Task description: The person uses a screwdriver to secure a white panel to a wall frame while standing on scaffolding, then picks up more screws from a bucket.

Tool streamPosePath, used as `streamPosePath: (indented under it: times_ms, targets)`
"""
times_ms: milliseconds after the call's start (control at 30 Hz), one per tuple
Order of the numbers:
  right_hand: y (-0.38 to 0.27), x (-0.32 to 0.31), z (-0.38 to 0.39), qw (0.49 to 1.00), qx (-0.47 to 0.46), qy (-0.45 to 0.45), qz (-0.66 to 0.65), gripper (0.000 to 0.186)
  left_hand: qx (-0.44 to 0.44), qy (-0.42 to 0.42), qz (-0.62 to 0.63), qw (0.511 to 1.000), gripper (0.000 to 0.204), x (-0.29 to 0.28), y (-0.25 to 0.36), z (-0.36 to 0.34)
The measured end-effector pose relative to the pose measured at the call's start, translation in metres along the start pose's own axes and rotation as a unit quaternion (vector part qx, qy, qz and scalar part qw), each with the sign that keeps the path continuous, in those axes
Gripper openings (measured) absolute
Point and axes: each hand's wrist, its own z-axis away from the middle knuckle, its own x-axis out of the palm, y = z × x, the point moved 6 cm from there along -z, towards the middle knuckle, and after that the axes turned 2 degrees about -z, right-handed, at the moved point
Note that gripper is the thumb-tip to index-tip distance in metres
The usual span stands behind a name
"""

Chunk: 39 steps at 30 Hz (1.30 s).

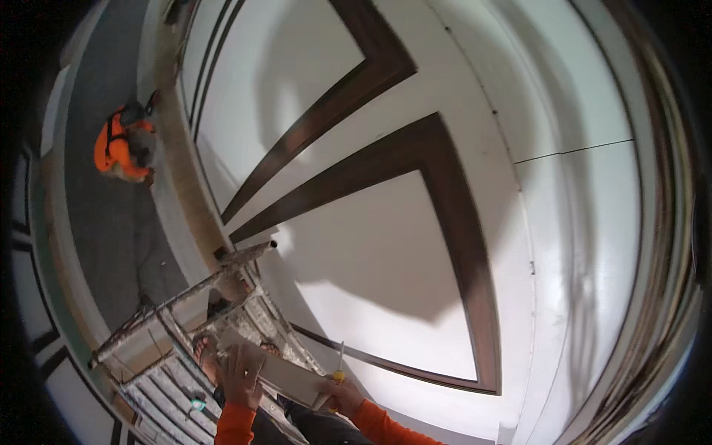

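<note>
A flat, pale brown board (293,377) spans the space between my two hands, above the slatted platform I stand on. My left hand (241,374) grips its left end, with fingers laid over the face; the thumb's hold is hard to see. At the other end, my right hand (345,396) is closed around a screwdriver (339,377) with a yellow handle, its thin shaft pointing up. That same hand also touches the board's right end. My bare feet or sandals show partly beneath the board.
The worn scaffold platform (167,371) has gaps between its slats and a rail (167,304) on its far side. White wall panels (371,259) with dark wood trim (460,245) rise close on the right. Far below left, a person in orange (119,144) crouches on the grey floor (111,230).
</note>
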Motion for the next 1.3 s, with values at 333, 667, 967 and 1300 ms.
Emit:
streamPosePath:
  times_ms: [333, 667, 967, 1300]
  targets:
    - [-0.079, -0.013, 0.025, 0.947, -0.192, 0.144, 0.216, 0.030, 0.089, 0.020, 0.097, 0.991, 0.048, -0.055, -0.022, -0.033]
    - [-0.273, -0.189, 0.157, 0.523, -0.610, 0.529, 0.273, 0.025, -0.264, -0.088, 0.241, 0.930, 0.049, 0.020, 0.022, -0.110]
    - [-0.319, -0.165, 0.272, 0.270, -0.611, 0.681, 0.300, 0.024, -0.019, -0.096, 0.505, 0.857, 0.055, 0.073, 0.048, -0.224]
    - [-0.342, -0.200, 0.218, 0.308, -0.661, 0.619, 0.292, 0.034, 0.124, 0.051, 0.390, 0.911, 0.047, -0.018, 0.012, -0.253]
